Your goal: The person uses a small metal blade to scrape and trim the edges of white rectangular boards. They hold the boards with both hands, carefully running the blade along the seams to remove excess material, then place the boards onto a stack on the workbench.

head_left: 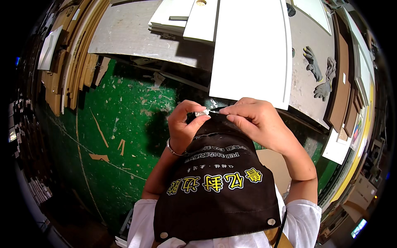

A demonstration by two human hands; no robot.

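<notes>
Above my dark apron, both hands are held close together. My left hand pinches a small whitish, crumpled-looking piece between thumb and finger. Fingers of my right hand are closed on a thin, pale tip that meets the right end of that piece. What the thin thing is, and whether it is joined to the whitish piece, cannot be made out at this size.
A large white panel lies across the workbench ahead. Smaller white boards are stacked to its left, grey work gloves to its right. Cardboard sheets lean at far left. Scraps litter the green floor.
</notes>
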